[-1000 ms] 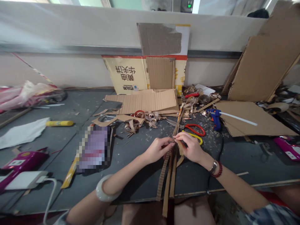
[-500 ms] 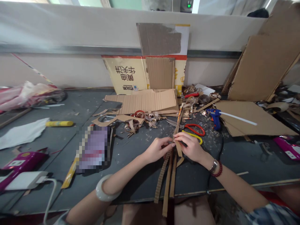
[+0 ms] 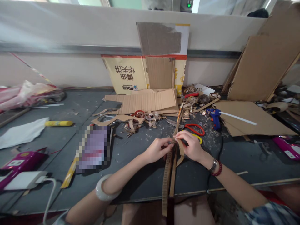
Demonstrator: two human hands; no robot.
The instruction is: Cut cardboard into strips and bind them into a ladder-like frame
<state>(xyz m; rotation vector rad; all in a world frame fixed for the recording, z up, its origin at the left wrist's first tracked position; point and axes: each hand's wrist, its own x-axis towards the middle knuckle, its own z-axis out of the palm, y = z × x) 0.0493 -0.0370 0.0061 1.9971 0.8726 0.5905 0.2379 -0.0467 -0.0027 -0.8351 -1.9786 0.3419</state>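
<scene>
Cardboard strips sit pinched between closed fingers of the left hand and right hand.

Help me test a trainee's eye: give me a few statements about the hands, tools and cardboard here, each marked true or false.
1. The left hand and right hand are both at the cardboard strips. True.
2. The white bangle is on the right arm. False: the white bangle is on the left arm.
3. A white glue stick sticks out of the blue glue gun. True.
4. The right hand grips the scissors. False: the scissors lie on the table, beyond that hand.
5. The cardboard panel with Chinese characters lies flat. False: the panel is propped up at the back.
</scene>
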